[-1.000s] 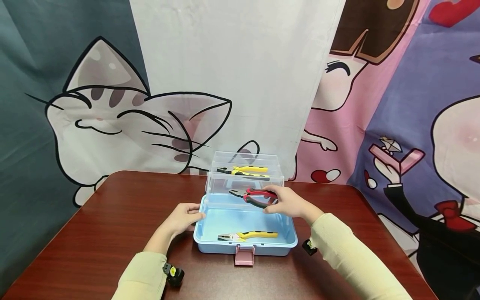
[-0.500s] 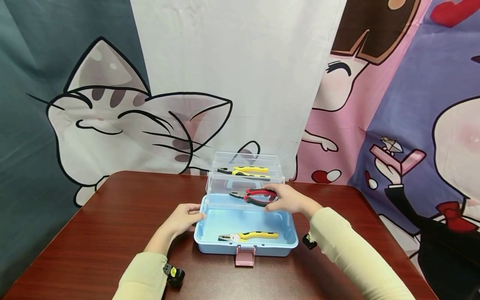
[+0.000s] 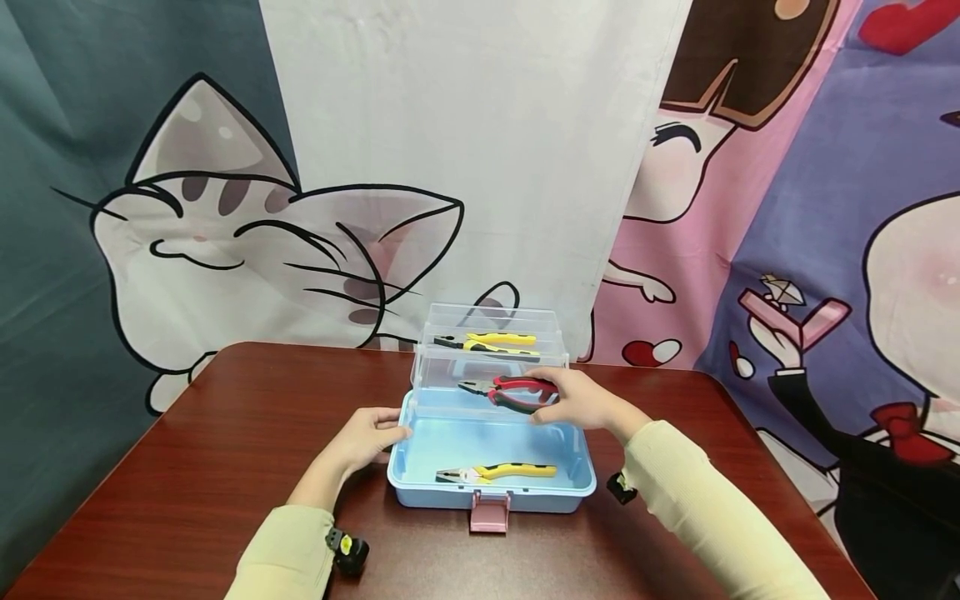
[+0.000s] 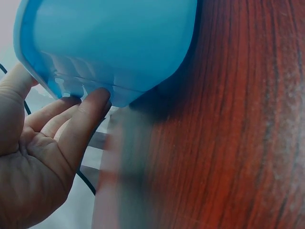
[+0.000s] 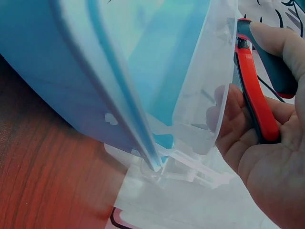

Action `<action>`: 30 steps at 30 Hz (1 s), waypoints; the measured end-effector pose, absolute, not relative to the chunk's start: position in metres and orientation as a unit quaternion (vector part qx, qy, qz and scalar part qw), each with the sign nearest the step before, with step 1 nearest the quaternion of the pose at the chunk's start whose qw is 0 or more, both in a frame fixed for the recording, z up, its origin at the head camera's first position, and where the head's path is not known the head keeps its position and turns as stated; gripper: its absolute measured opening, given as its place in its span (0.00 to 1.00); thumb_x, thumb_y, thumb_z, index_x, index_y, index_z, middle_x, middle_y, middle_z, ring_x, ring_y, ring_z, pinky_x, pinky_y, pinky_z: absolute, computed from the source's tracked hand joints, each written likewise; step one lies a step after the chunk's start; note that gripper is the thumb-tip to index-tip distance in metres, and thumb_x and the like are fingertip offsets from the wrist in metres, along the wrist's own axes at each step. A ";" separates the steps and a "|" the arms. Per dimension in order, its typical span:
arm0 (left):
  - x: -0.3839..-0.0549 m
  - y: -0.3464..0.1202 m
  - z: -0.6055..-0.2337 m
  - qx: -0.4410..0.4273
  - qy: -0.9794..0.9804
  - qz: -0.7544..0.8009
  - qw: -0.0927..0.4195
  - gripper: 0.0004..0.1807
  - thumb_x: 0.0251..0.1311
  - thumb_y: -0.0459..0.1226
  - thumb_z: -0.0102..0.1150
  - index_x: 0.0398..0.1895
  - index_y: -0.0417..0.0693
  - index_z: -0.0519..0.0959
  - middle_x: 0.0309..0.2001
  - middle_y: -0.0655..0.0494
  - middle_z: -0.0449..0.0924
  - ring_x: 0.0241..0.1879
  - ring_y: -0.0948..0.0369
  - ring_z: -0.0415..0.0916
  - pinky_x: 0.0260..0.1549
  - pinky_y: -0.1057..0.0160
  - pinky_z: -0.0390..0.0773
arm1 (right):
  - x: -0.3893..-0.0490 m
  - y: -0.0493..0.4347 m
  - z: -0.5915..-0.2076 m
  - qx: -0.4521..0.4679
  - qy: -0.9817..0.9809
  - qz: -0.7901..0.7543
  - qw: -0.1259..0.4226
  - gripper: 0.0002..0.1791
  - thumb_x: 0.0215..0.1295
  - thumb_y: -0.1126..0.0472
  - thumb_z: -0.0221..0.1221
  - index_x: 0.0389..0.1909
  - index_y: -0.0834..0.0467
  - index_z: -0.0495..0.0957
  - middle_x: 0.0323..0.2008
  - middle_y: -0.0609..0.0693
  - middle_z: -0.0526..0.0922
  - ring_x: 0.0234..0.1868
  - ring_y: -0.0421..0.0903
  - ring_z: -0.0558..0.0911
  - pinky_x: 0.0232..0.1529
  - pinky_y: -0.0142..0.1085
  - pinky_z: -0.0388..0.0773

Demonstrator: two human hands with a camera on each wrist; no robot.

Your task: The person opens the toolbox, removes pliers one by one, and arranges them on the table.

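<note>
A light blue toolbox (image 3: 435, 497) stands open on the table, its clear upper part raised at the back. My left hand (image 3: 365, 437) grips its left wall; in the left wrist view the fingers (image 4: 86, 114) press the outside of the blue wall (image 4: 119, 38), with the thumb at the rim. My right hand (image 3: 581, 402) holds red-and-black pliers (image 3: 517, 384) by the handles, over the back of the box, jaws to the left. In the right wrist view, the red handle (image 5: 257, 102) lies within that hand beside the clear tray (image 5: 202, 81).
Yellow-and-black combination pliers (image 3: 517, 470) lie inside the box near its front wall. Another yellow-handled pair of pliers (image 3: 501, 338) rests in the clear upper part. A pink latch (image 3: 489, 515) hangs at the front. Brown tabletop (image 3: 262, 433) surrounds the box; a printed curtain (image 3: 495, 150) hangs behind.
Almost nothing differs. The handles of the red-and-black pliers look slightly closer together than one second ago. The left hand and the box stay put.
</note>
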State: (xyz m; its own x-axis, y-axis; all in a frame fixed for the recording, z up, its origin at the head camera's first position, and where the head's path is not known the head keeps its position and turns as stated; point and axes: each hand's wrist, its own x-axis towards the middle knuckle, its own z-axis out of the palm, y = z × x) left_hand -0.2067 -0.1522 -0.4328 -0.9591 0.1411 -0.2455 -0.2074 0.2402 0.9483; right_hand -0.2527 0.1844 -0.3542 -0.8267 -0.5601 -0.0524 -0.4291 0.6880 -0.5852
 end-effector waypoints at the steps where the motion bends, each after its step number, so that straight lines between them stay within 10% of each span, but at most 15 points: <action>1: -0.207 -0.152 -0.433 -0.022 0.776 0.615 0.141 0.28 0.60 0.32 0.58 0.63 0.30 0.65 0.56 0.33 0.74 0.43 0.52 0.82 0.35 0.54 0.84 | -0.252 0.185 -0.354 -0.271 0.912 -0.288 0.112 0.34 0.50 0.52 0.69 0.60 0.52 0.71 0.43 0.49 0.80 0.38 0.44 0.75 0.37 0.35 0.75; 30: -0.205 -0.153 -0.433 -0.009 0.768 0.623 0.144 0.29 0.61 0.33 0.57 0.63 0.29 0.64 0.56 0.32 0.74 0.43 0.51 0.82 0.35 0.53 0.84 | -0.233 0.213 -0.355 -0.230 0.908 -0.344 0.067 0.36 0.50 0.51 0.69 0.62 0.50 0.69 0.43 0.51 0.77 0.41 0.48 0.74 0.36 0.36 0.77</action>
State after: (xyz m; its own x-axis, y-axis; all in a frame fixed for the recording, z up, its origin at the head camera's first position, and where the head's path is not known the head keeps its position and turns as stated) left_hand -0.2049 -0.1528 -0.4332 -0.9582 0.1666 -0.2325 -0.1931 0.2228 0.9555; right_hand -0.2326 0.2133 -0.3552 -0.8850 -0.4640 0.0372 -0.3720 0.6569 -0.6558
